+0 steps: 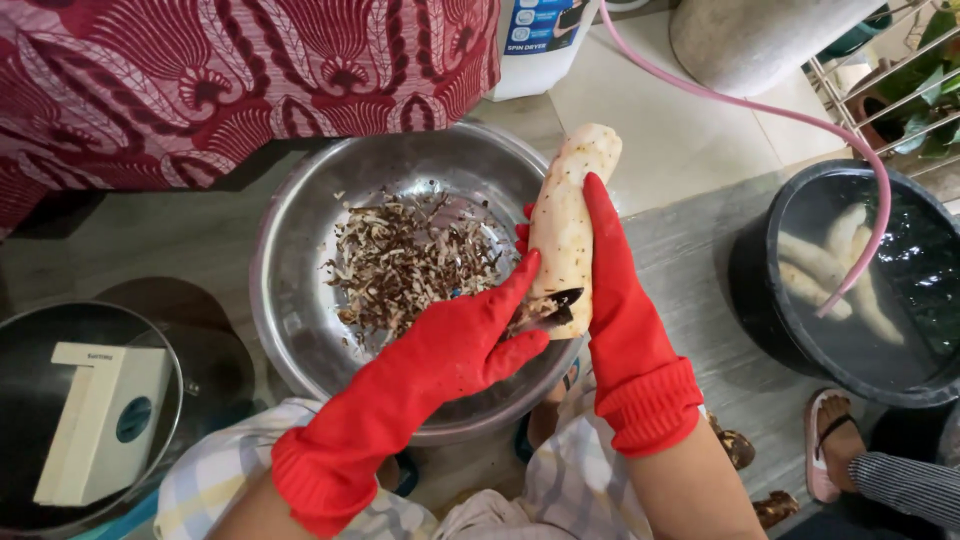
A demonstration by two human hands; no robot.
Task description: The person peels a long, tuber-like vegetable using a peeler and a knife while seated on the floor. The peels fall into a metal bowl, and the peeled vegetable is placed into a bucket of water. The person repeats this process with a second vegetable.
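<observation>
Root in right hand

Black bucket with pale roots in water, pink hose, sandalled foot, red patterned cloth.

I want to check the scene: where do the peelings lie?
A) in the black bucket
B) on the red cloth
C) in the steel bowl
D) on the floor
C: the brown peelings lie heaped in the steel bowl, under the root held by both hands.
</observation>
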